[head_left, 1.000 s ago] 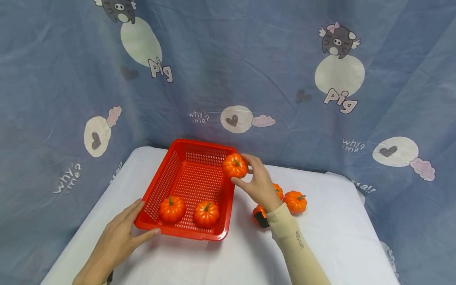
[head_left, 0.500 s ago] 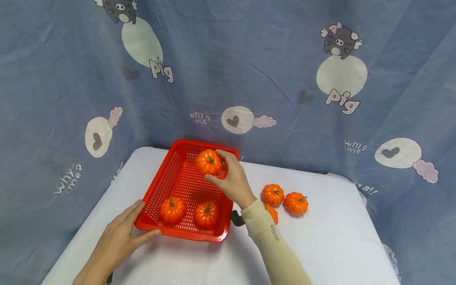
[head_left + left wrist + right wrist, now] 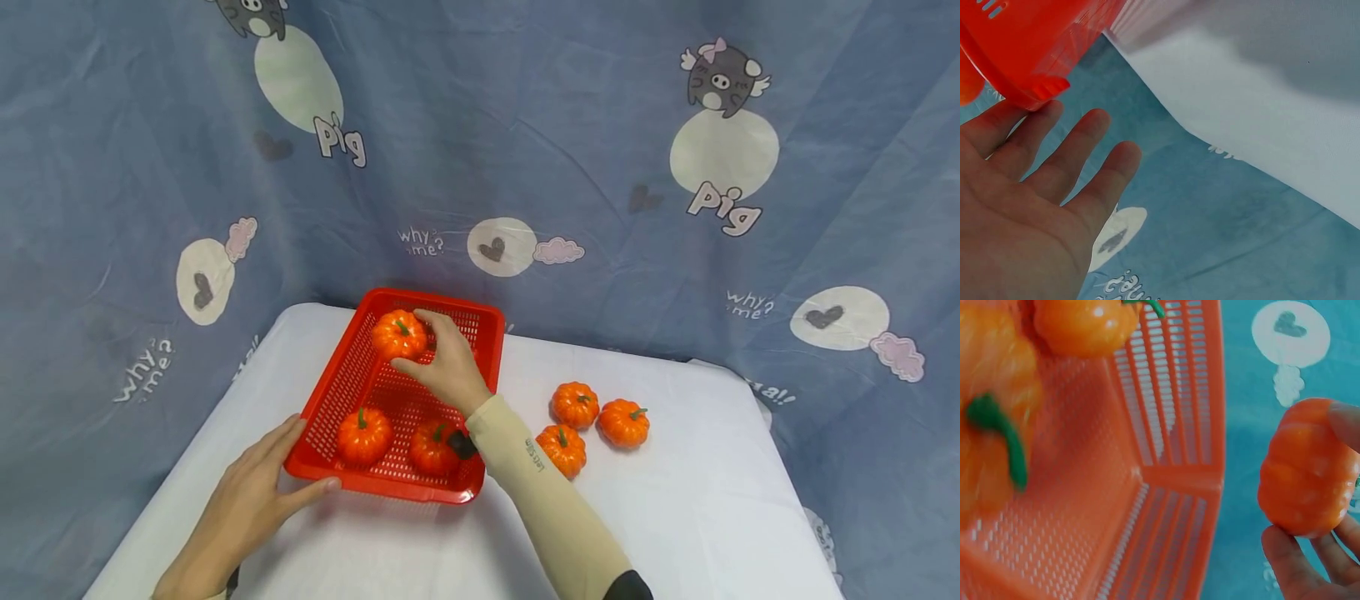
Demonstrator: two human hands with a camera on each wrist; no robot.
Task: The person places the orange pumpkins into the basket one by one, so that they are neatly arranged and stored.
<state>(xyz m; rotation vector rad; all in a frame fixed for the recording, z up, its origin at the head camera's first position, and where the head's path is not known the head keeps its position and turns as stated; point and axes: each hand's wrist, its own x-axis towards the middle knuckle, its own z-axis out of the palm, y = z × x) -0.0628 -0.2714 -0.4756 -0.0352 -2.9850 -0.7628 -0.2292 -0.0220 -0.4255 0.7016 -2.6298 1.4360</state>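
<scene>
My right hand (image 3: 450, 367) grips a small orange toy pumpkin (image 3: 399, 335) with a green stem, thumb on one side and fingers on the other. It is over the far left part of a red plastic basket (image 3: 491, 337); the right wrist view shows this pumpkin (image 3: 1307, 469) raised beside the basket wall. Two more pumpkins lie in the basket, one at the near left (image 3: 364, 436) and one at the near right (image 3: 429, 450), partly behind a black wrist piece. My left hand (image 3: 247, 500) touches the basket's near left corner, its fingers (image 3: 1075, 150) fairly straight and spread.
Right of the basket, three pumpkins sit close together on the white table: a far one (image 3: 575, 405), a right one (image 3: 623, 423) and a near one (image 3: 562, 451). A blue printed curtain (image 3: 585, 167) hangs behind the table (image 3: 675, 517).
My right hand has carried the pumpkin leftward from the basket's right rim to above its far left part. The near pumpkin on the table is now uncovered. My left hand stays at the corner.
</scene>
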